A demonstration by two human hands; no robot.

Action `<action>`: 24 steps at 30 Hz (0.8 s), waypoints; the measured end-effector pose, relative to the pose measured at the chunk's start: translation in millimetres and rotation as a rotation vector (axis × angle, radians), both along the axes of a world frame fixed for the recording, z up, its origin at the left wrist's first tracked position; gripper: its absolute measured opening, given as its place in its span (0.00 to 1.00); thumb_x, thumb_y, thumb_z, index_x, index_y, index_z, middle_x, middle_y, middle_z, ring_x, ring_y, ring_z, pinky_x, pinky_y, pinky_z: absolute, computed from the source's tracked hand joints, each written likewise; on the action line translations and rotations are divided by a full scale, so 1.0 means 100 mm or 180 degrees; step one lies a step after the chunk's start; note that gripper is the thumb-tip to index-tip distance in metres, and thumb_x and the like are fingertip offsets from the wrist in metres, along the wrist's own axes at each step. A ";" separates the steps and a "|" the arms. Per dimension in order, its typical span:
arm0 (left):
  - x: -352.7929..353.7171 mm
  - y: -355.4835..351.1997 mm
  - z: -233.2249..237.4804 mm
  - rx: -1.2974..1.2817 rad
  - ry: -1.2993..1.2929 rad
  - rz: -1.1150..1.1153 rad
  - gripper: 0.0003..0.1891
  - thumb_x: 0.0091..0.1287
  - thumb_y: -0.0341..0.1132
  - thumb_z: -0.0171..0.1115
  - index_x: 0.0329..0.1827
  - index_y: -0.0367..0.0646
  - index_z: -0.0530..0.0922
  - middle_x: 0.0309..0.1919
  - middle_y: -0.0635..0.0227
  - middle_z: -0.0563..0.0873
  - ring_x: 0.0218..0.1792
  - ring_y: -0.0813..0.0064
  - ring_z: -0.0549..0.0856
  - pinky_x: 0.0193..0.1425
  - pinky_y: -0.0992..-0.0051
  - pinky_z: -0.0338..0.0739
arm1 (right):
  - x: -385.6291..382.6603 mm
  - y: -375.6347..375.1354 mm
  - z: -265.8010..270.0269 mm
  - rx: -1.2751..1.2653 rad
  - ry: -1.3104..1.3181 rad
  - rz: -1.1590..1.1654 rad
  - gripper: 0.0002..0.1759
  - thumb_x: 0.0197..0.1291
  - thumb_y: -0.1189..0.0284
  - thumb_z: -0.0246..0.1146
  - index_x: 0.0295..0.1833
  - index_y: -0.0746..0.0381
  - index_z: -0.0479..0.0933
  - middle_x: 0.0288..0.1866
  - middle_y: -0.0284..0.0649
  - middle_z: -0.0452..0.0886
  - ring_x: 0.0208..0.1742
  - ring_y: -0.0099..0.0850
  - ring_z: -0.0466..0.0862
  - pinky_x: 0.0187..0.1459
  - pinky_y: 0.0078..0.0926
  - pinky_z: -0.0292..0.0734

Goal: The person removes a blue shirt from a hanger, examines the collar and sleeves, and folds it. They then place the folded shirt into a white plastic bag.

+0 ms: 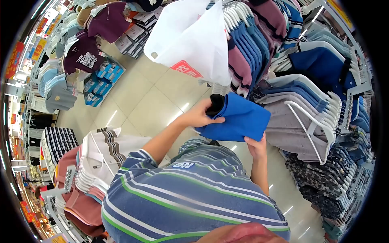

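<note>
In front of my body I hold a folded blue shirt (241, 119) with a black part, perhaps its collar, showing at the top left. My left hand (198, 113) grips the left side, thumb across the front and the other fingers hidden behind. At the lower right corner, my right hand (257, 145) pinches the cloth between thumb and fingers. Just beyond the shirt hangs a white plastic bag (198, 44) with red print. To the right of my hands, an empty white hanger (310, 131) rests against grey clothes on a rack.
Racks of hung clothes (300, 109) stand close on my right. White and pink shirts (95, 162) hang at the lower left. Farther left, blue boxes (101, 83) fill a low display beside dark maroon shirts (83, 52). Pale tiled floor (142, 93) runs between the racks.
</note>
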State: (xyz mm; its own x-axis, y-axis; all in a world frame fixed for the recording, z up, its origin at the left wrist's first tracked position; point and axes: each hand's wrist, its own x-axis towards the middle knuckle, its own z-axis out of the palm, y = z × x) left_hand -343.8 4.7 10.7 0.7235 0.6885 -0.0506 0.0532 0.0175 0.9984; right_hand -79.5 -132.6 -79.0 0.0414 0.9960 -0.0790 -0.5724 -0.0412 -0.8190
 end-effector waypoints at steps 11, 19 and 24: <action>-1.50 1.11 1.36 0.2159 -0.0061 0.1772 0.22 0.60 0.24 0.75 0.58 0.35 0.80 0.51 0.66 0.86 0.50 0.74 0.85 0.59 0.71 0.79 | -1.01 1.89 1.67 0.1927 -0.0090 0.0811 0.43 0.60 0.75 0.71 0.77 0.73 0.58 0.73 0.48 0.71 0.73 0.37 0.72 0.70 0.38 0.68; -1.28 1.93 1.95 0.2035 -0.1000 0.2114 0.15 0.63 0.23 0.72 0.54 0.35 0.85 0.45 0.72 0.88 0.44 0.81 0.83 0.54 0.77 0.78 | -1.25 2.97 2.67 0.2282 -0.0931 0.0411 0.39 0.62 0.72 0.71 0.76 0.64 0.62 0.59 0.40 0.82 0.57 0.28 0.82 0.60 0.28 0.77; -1.17 2.53 1.91 0.1992 -0.1367 0.1919 0.10 0.68 0.26 0.68 0.50 0.33 0.85 0.42 0.70 0.87 0.41 0.83 0.83 0.53 0.80 0.77 | -1.14 3.17 2.84 0.2411 -0.0895 0.0371 0.35 0.61 0.84 0.68 0.73 0.64 0.65 0.59 0.39 0.82 0.57 0.26 0.82 0.60 0.26 0.77</action>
